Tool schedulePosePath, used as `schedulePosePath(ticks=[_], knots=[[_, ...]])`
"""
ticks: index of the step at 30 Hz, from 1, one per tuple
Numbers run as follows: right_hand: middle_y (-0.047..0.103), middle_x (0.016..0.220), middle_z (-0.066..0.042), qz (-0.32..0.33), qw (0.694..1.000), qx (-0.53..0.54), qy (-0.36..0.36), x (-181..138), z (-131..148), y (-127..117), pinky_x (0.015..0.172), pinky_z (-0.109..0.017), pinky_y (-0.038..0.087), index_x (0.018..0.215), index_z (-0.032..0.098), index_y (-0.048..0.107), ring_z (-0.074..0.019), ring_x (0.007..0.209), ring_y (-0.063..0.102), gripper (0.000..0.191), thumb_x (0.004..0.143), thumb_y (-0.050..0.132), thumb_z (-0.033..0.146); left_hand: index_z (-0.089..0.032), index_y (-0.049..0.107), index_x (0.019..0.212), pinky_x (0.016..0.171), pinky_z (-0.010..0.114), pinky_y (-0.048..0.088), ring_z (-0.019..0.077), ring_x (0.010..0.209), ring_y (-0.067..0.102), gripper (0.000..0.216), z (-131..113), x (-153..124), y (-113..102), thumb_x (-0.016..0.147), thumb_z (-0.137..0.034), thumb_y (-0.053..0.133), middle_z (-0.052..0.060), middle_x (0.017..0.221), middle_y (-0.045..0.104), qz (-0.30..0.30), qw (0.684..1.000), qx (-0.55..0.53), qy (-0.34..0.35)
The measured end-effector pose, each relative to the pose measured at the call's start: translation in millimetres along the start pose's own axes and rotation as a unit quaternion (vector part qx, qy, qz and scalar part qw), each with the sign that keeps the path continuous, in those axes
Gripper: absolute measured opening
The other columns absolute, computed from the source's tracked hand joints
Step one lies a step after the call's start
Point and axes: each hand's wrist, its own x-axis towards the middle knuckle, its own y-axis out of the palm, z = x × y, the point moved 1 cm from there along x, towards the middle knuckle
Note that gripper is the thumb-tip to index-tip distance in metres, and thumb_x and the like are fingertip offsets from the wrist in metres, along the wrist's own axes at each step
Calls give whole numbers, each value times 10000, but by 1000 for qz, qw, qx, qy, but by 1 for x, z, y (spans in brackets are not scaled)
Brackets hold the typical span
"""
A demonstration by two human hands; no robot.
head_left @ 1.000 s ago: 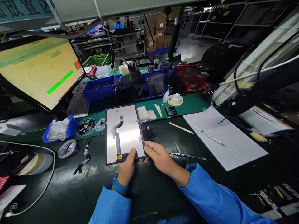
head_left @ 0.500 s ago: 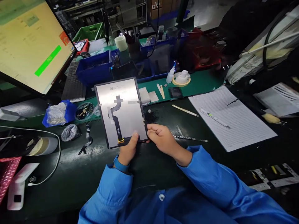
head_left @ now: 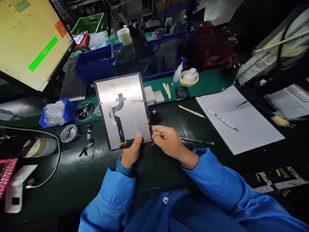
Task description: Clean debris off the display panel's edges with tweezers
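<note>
Both my hands hold a silver tablet screen panel (head_left: 130,106) by its near edge, back side up. A black flex cable with a gold connector runs down its middle, and tape strips cross it. My left hand (head_left: 131,151) grips the bottom edge with the thumb on top by the connector. My right hand (head_left: 166,141) pinches the bottom right corner. The panel is lifted and tilted above the dark work mat (head_left: 79,180).
A monitor (head_left: 31,45) with a green PASS bar stands at left, a keyboard (head_left: 71,80) beside it. Blue bins (head_left: 96,61), a glue bottle (head_left: 177,74) and a tape roll (head_left: 189,77) line the back. A ruled sheet (head_left: 238,119) with a pen, tweezers (head_left: 195,140) and a loose flex cable (head_left: 88,141) lie around.
The panel has been raised and tipped toward me, leaning left. The camera view has dropped lower, closer over the hands. Both grips are unchanged.
</note>
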Motion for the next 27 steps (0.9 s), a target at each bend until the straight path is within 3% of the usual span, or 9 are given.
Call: schedulePosePath(ticks=[12, 22, 27], knots=[[460, 540, 45, -66, 990, -114, -53, 0, 7, -4, 500, -238, 355, 678, 192, 662, -106, 521, 412, 224, 860, 542, 243, -190, 707, 1205, 1183, 445, 440, 262, 1223, 652, 447, -5, -3, 2, 865, -480, 735, 96, 1282, 704, 3, 1000, -25, 11], [701, 765, -14, -123, 990, -61, -36, 5, 9, -10, 678, -290, 500, 790, 202, 752, -162, 717, 611, 136, 821, 643, 276, -182, 687, 1236, 1213, 486, 404, 283, 1266, 626, 518, 0, -5, 2, 837, -506, 754, 113, 1293, 691, -11, 1000, 15, 2], [711, 703, -2, -103, 994, -21, -9, 4, 11, -9, 608, -277, 506, 793, 208, 764, -154, 647, 619, 198, 856, 592, 283, -198, 746, 1094, 1199, 493, 420, 286, 1209, 645, 402, -2, -8, -1, 834, -505, 756, 86, 1196, 725, 11, 998, 63, 5]])
